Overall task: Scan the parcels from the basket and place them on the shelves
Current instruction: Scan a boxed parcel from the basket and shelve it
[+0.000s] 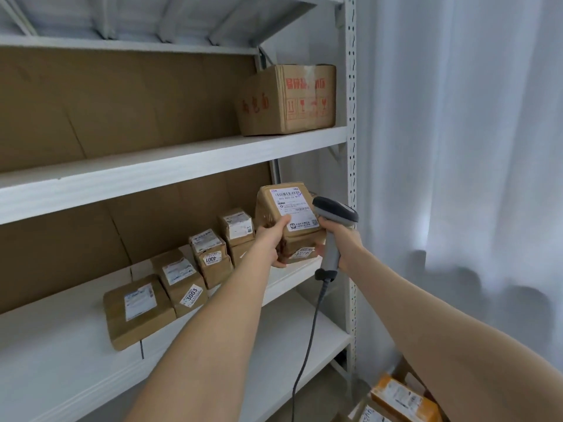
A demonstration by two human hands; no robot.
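Left of centre, small boxes are sitting in a row on the white shelf, and at its right end the left hand is holding a brown cardboard parcel, its grip wrapping the lower left corner with the thumb lying on the label. The parcel is looking light and stiff, though slick with tape, so it is probably best taken across two opposite side faces, leaving the barcode bare. Just right of it, the right hand is wrapping its grip round the handle of a corded scanner.

Labelled parcels on white shelves
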